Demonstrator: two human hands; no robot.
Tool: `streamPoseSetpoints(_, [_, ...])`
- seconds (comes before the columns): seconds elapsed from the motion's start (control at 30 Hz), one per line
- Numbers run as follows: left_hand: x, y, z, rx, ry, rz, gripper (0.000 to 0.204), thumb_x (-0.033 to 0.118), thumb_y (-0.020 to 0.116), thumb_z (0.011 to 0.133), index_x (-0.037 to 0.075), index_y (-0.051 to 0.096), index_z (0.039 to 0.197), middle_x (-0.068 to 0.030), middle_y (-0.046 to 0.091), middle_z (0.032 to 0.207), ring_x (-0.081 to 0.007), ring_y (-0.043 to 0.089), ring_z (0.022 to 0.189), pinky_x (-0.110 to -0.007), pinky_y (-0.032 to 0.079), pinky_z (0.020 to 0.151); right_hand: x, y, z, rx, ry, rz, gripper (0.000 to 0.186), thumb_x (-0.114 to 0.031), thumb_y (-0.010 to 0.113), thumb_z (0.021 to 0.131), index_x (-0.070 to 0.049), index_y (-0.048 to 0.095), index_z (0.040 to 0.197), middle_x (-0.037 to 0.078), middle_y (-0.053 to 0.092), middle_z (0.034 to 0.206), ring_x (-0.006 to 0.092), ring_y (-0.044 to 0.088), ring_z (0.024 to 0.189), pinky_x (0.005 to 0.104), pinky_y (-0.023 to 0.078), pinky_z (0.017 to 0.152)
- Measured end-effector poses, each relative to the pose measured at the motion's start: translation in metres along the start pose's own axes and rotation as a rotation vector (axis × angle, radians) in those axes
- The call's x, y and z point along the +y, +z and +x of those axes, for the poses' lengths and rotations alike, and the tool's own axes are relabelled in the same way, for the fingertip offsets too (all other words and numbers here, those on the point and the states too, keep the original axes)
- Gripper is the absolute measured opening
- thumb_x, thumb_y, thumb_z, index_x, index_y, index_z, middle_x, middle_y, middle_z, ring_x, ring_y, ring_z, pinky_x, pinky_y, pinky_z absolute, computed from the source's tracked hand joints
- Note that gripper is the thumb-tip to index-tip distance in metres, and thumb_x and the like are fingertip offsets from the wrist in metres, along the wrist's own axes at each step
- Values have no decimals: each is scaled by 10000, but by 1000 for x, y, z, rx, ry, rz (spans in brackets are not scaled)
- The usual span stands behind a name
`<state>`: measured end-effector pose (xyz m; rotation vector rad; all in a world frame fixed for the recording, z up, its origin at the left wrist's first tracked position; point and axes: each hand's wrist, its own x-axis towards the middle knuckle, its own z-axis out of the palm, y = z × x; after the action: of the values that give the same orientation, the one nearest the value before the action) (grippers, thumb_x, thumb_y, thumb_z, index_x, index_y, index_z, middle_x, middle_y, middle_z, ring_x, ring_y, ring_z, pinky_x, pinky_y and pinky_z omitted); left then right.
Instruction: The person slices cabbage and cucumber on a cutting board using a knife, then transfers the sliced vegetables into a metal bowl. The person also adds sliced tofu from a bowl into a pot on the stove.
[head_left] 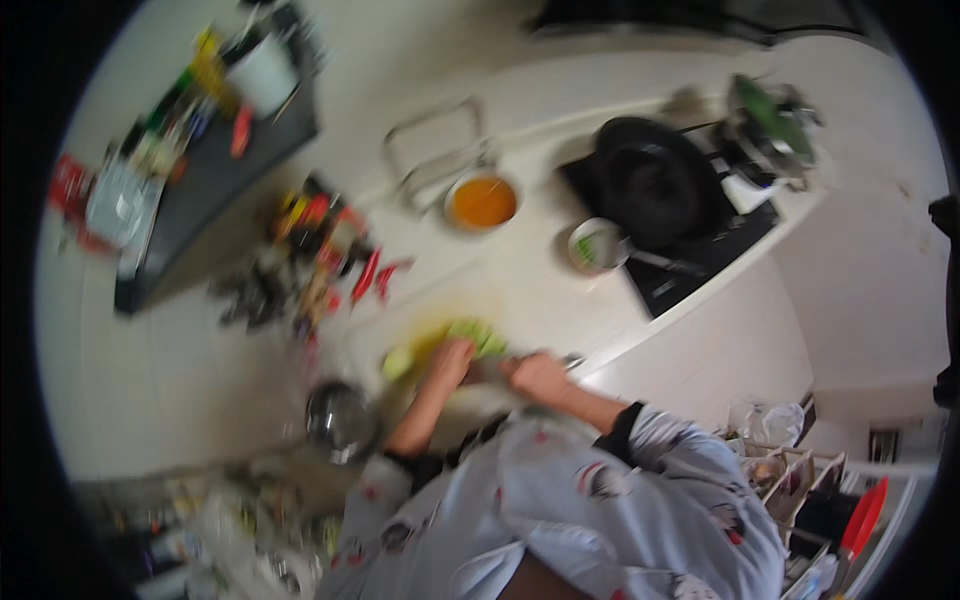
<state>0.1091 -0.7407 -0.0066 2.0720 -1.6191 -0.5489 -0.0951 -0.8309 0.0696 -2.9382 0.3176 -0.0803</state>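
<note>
My left hand is closed on pale green sliced vegetable lying on a yellow-tinged cutting board. Just to its right, my right hand grips a knife, whose blurred blade lies between both hands and partly behind the fingers. A separate pale green piece rests to the left of my left hand. The exact cut is too blurred to make out.
A steel bowl sits lower left, red chillies and jars above it. Further back are orange liquid in a bowl, a wire rack, a small bowl, and a black pan on the cooktop. A dark shelf holds containers.
</note>
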Motion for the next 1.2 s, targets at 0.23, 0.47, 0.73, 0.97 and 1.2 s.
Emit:
streamPoseSetpoints(0.23, [-23,-6,-7,329,-262,-83,49,24,543,797,57,569,823,-154,580,852,-364,569,865,-475,450,731,10,-20,-30,-48,127,115,116,-167,592,784,-74,542,833,107,650,729,298,655,627,423,513,552])
streamPoseSetpoints(0.47, [-4,8,-15,418,-291,-40,580,185,696,790,12,451,1286,-195,477,1303,-380,425,1222,-452,351,1025,36,-25,-56,-72,616,402,168,-201,627,783,-39,595,810,165,638,662,357,633,634,445,512,611])
streamPoseSetpoints(0.73, [36,48,13,209,-401,138,1003,370,809,671,-11,274,1429,-161,297,1481,-347,241,1387,-496,165,1144,64,26,-31,5,823,752,234,-205,595,809,24,552,786,222,575,649,384,563,589,443,442,562])
streamPoseSetpoints(0.97, [31,47,11,193,-275,157,881,345,807,658,32,390,1368,-136,349,1451,-312,271,1379,-487,174,1140,77,34,-9,31,631,647,256,-229,602,828,16,547,780,182,556,595,313,548,524,406,436,526])
streamPoseSetpoints(1.2, [15,36,2,133,0,220,804,330,784,682,44,434,1346,-93,390,1435,-295,293,1376,-477,199,1134,79,20,25,-73,449,504,272,-287,578,888,-21,564,835,224,598,661,418,603,657,484,464,588])
